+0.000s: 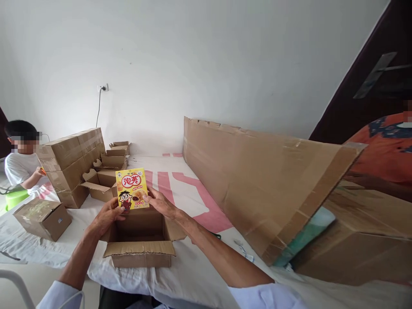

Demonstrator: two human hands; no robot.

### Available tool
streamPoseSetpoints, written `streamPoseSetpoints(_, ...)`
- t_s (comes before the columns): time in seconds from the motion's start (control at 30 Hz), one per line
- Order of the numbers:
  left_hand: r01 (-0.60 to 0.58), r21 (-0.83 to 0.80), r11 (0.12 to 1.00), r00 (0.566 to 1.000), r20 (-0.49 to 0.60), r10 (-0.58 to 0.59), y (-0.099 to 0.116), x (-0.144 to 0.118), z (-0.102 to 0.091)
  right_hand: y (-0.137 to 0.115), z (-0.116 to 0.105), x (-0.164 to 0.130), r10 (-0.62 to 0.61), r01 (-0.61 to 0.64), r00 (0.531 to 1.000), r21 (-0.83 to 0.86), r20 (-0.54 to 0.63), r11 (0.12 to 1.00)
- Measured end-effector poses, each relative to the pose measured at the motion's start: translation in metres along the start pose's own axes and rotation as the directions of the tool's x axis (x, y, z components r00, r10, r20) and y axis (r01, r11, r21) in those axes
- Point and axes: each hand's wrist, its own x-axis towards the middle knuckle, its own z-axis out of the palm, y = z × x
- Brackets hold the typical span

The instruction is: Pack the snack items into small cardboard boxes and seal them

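A small yellow snack box (131, 189) with red characters and a cartoon face is held upright over an open brown carton (140, 249). My left hand (106, 216) grips its lower left corner. My right hand (161, 201) pinches its right edge. The carton stands on the white sheet in front of me with its flaps spread open, and its inside looks dark and bare.
A large flattened cardboard sheet (264, 176) leans at the right over a big carton (363, 240). Stacked sealed cartons (72, 165) and several open small boxes (111, 171) stand at the back left, a closed box (43, 218) nearer. One person sits far left (21, 167), another at right (386, 146).
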Motion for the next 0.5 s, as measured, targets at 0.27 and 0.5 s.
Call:
streamPoseSetpoints(0.27,-0.214,0.558,0.802,0.800,-0.370,0.472,0.021,0.011,-0.031,-0.043,-0.011,0.029,-0.292,0.187,0.956,-0.730,-0.019,0.657)
streamPoseSetpoints(0.5,-0.116,0.948,0.296,0.731,-0.120,0.672,0.030,0.014,-0.057,-0.063,0.044,0.071,-0.053,0.288,0.957,-0.936,0.284,0.200)
